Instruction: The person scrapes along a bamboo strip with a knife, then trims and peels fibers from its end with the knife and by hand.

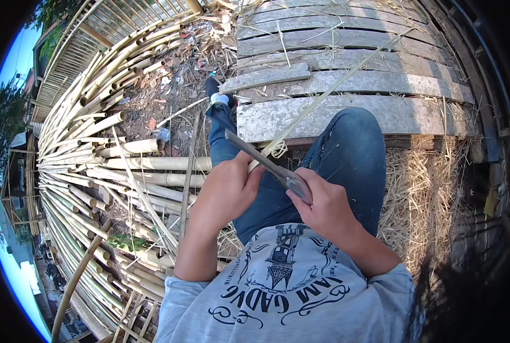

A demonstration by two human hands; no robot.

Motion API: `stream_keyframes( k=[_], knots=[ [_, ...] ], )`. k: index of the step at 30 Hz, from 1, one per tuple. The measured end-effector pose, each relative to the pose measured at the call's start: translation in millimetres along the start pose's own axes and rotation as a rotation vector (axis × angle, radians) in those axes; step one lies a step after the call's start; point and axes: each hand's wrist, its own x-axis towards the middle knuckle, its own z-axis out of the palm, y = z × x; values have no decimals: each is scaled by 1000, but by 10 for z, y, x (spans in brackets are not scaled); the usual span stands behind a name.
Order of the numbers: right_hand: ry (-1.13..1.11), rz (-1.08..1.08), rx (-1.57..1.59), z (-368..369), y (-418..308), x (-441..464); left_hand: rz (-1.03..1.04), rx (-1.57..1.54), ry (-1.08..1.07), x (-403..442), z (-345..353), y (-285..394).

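A long dark knife (263,161) runs slantwise across my lap, its far end up at the left. My right hand (322,201) is closed round its near end. Beside the blade, my left hand (231,186) pinches a thin pale bamboo strip (319,102), which reaches away to the upper right over the planks. A curled shaving (278,150) hangs by the strip, just beyond the blade. The blade crosses the strip close to my left fingertips; whether they touch is hard to tell.
A slatted wooden platform (346,117) lies ahead, with a loose board (266,78) and thin strips on it. Many bamboo poles (135,163) fan out at the left. Shavings (418,197) heap up at the right. My bent knee (355,134) rises before the platform.
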Motion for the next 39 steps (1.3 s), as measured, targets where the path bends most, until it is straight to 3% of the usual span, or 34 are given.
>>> stream_keyframes(
  k=[4, 9, 12, 16, 19, 21, 25, 30, 35, 39],
  knots=[
    [-15, 132, -343, -88, 78, 16, -21, -29, 81, -132, 165, 39],
    [39, 227, -405, -304, 139, -17, -42, 69, 41, -248, 199, 181],
    [-83, 30, -400, -262, -15, -82, -1, 57, 47, -227, 229, 227],
    [63, 197, -541, -452, 325, 22, 14, 102, 54, -255, 250, 195],
    [90, 122, -411, -384, 186, -86, 1, 52, 16, -294, 224, 230],
    [-45, 58, -388, -275, 49, -173, 30, 23, 11, -247, 210, 244],
    [-14, 165, -507, -416, 388, -64, 42, 9, 8, -230, 285, 151],
    [-145, 185, -388, -331, -17, -145, 5, 30, 10, -238, 276, 199],
    [-62, 253, -542, -489, 376, -2, -32, 120, 18, -255, 439, 175],
    [-125, 213, -484, -430, 160, -78, -14, 94, 43, -254, 438, 210]
  ],
)
